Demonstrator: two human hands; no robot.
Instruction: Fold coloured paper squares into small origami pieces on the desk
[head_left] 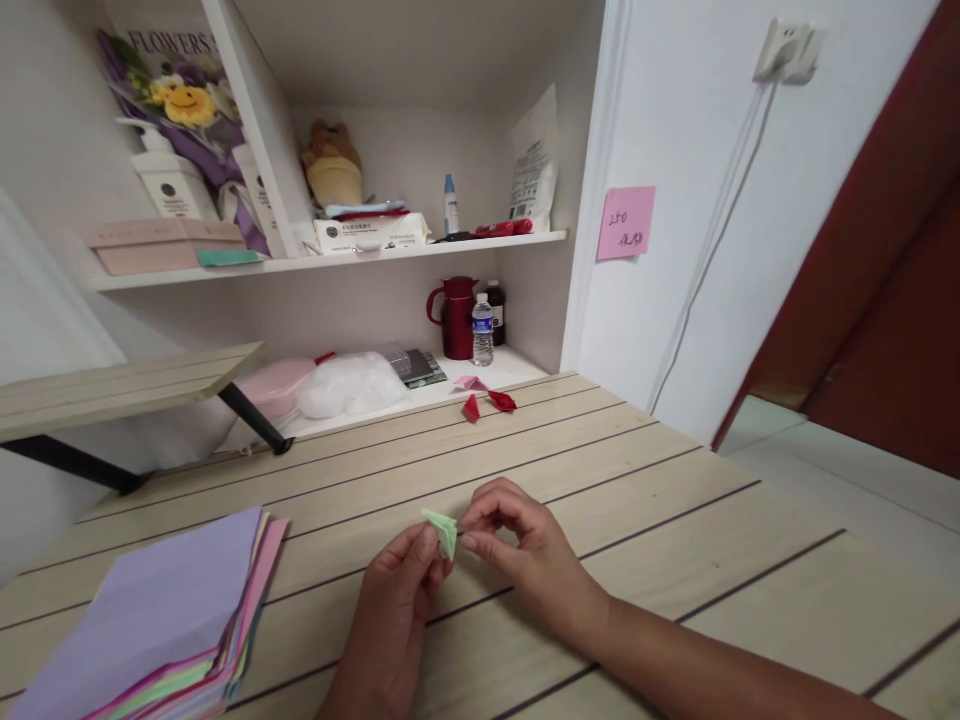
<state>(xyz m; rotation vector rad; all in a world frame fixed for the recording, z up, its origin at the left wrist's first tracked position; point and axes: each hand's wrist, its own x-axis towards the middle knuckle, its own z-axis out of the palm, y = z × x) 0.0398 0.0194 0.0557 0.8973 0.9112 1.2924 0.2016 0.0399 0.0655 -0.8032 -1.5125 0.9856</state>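
Note:
A small folded piece of light green paper sits between both my hands, just above the wooden table. My left hand pinches it from below with closed fingers. My right hand pinches its right edge with thumb and fingertips. A stack of coloured paper sheets, lilac on top, lies at the table's near left.
Two red folded paper pieces and a pink one lie at the table's far edge. Behind them are shelves with a red jug, a water bottle and a white bag. A raised wooden board stands at the left.

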